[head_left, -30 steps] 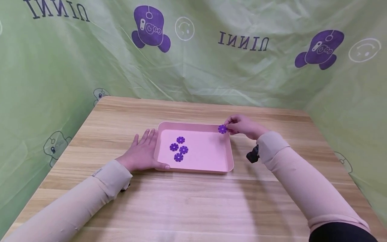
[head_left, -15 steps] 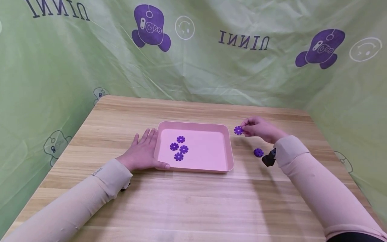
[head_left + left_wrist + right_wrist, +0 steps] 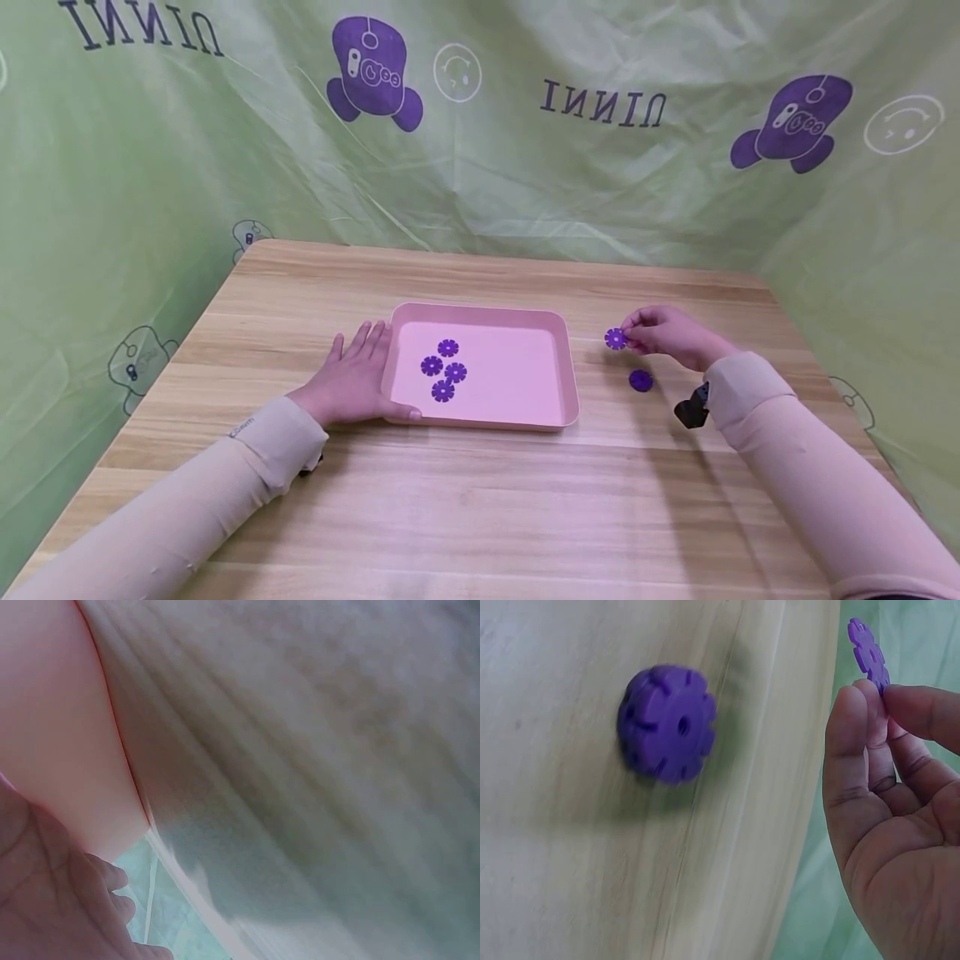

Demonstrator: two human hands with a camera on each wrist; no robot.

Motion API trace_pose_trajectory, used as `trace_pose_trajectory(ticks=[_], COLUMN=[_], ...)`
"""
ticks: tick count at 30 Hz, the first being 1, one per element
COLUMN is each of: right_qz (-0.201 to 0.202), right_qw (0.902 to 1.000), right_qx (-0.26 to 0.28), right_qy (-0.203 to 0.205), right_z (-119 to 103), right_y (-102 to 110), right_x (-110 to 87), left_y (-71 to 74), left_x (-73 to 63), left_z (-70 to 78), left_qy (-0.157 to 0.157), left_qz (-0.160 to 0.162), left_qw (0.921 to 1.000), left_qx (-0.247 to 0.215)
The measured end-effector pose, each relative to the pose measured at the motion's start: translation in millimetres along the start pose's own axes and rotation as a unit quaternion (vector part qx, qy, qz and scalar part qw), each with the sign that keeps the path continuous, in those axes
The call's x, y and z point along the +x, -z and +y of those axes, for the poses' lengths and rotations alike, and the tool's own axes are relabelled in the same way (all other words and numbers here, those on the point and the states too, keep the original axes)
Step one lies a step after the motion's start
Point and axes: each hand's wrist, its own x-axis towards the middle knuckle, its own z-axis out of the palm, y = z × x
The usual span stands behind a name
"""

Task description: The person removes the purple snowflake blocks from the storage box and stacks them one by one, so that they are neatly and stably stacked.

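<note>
Between thumb and fingertips my right hand [image 3: 672, 335] pinches a purple notched disc [image 3: 616, 338], held above the table to the right of the pink tray [image 3: 517, 400]. Just below that hand, a stack of purple discs [image 3: 641, 381] lies on the wood; the right wrist view shows the stack [image 3: 669, 724] with a hole in its centre. My left hand [image 3: 352, 379] is spread over the tray's left edge, its thumb on the front rim. Inside the tray's left half lie several loose purple discs [image 3: 443, 390]. Sleeve and palm fill most of the left wrist view.
The wooden table [image 3: 465, 508] extends around the tray on all sides. Behind and beside it hangs a green printed curtain [image 3: 495, 192]. A small black device [image 3: 692, 408] is worn at the right wrist.
My right hand has carried the pinched disc from over the tray's far right corner, rightward and nearer, to beside the stack. The stack has come out from behind the arm. My left hand stays put.
</note>
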Motion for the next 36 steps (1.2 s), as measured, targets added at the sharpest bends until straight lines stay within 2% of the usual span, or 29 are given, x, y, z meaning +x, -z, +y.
trace_pose_trajectory(ticks=[13,22,36], right_qz=[0.002,-0.029,-0.05], right_qw=[0.9999,0.9984,0.9965], right_qx=[0.004,0.011,0.021], right_qy=[-0.016,-0.048,-0.063], right_z=[22.4,40.4,54.4], right_y=[9.1,17.7,23.4], right_x=[-10.9,-14.2,-23.1], left_y=[-3.8,-2.9,0.1], left_x=[-3.7,-3.8,1.7], left_z=[-2.3,-2.9,0.6], left_qy=[0.006,0.004,0.001], left_qz=[-0.007,-0.01,-0.014], left_qw=[0.9998,0.9997,0.9998], left_qx=[-0.019,-0.022,-0.017])
